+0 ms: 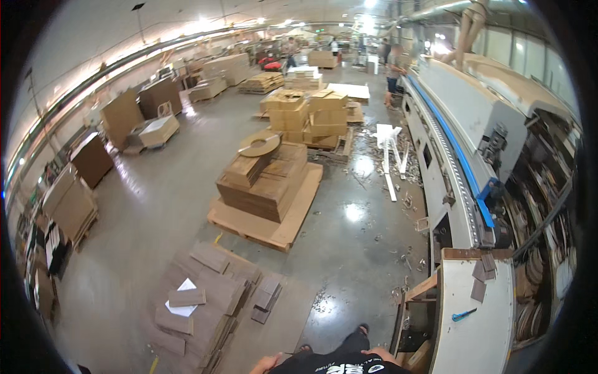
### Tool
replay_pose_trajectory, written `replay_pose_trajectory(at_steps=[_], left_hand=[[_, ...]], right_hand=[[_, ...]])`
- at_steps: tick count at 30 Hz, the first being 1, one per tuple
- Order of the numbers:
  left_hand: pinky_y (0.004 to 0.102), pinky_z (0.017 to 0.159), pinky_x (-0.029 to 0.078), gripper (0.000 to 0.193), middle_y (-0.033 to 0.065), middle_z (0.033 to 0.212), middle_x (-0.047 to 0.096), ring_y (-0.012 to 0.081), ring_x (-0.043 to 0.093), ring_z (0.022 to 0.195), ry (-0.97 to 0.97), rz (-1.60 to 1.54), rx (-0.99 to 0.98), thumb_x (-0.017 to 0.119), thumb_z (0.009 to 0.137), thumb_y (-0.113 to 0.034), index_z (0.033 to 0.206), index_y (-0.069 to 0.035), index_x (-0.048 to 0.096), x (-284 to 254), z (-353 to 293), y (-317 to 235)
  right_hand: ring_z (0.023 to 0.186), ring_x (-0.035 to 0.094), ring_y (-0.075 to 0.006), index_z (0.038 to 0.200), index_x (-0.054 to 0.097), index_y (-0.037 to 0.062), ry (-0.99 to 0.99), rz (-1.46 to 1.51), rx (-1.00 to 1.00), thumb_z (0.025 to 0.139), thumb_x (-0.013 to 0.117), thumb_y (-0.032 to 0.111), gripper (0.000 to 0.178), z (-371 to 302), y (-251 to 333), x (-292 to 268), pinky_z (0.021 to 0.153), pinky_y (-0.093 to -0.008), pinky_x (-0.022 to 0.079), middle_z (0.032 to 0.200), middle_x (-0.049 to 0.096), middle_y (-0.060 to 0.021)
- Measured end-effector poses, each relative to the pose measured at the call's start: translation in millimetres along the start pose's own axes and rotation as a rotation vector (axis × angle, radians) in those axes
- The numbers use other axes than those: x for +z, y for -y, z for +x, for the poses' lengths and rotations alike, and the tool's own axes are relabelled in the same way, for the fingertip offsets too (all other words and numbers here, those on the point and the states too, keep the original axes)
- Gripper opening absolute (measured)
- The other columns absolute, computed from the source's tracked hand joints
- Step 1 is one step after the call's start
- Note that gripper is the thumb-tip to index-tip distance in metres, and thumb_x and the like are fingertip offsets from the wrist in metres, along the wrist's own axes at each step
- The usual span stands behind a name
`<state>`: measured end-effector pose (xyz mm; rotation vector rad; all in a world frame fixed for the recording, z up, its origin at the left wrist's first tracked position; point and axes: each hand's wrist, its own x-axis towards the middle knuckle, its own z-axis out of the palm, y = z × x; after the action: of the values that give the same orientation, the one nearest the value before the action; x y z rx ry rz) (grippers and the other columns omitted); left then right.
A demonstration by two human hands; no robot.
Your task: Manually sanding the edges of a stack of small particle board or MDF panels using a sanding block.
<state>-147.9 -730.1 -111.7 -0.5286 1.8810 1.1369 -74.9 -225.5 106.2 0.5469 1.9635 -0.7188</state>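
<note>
We record the setting as a woodworking factory hall. Evidence: along the right of the frame we see a long machine (461, 93) with a blue rail (450, 140); at its near end, lower right, a white-topped table (479, 346) bears small board offcuts (478, 290) and a blue cutter (464, 315). Shavings (374, 153) litter the concrete-grey floor (156, 206) beside it. Lower left, we note wood-grain boards (187, 268) in layers; centre, a panel stack (255, 199) on a pallet (249, 234), cartons (286, 118) behind. Lamps (369, 4) light the high ceiling, top.
</note>
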Motion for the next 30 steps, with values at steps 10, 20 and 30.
replay_pose_trajectory(at_steps=[10,20,30], left_hand=[[0.0513,0.094,0.058,0.09,0.0259,0.106,0.079,0.0406,0.077,0.102,0.17,0.946,0.159,0.043,0.101,-0.08,0.096,0.0,0.082,95,63,-210],[0.0433,0.089,0.059,0.073,0.0147,0.11,0.079,0.0298,0.072,0.098,0.928,1.59,0.439,0.058,0.1,-0.071,0.122,-0.004,0.078,337,95,-417],[0.056,0.094,0.057,0.047,0.0224,0.12,0.075,0.0475,0.072,0.11,1.204,1.719,1.182,0.063,0.101,-0.049,0.113,-0.005,0.075,490,106,-606]], right_hand=[[0.114,0.072,-0.0415,0.122,0.076,0.0024,-0.137,0.389,-0.142,0.105,0.06,0.048,0.051,-48,-175,0,0.101,-0.0456,0.055,0.118,0.077,-0.0242],[0.11,0.072,-0.0468,0.115,0.074,-0.0052,-0.493,0.781,-0.027,0.106,0.06,0.035,0.044,-82,-250,50,0.098,-0.0491,0.056,0.11,0.076,-0.0299],[0.115,0.07,-0.0459,0.132,0.071,-0.001,-1.126,1.113,0.567,0.104,0.066,0.04,0.05,-22,-187,85,0.102,-0.0564,0.055,0.125,0.073,-0.0282]])
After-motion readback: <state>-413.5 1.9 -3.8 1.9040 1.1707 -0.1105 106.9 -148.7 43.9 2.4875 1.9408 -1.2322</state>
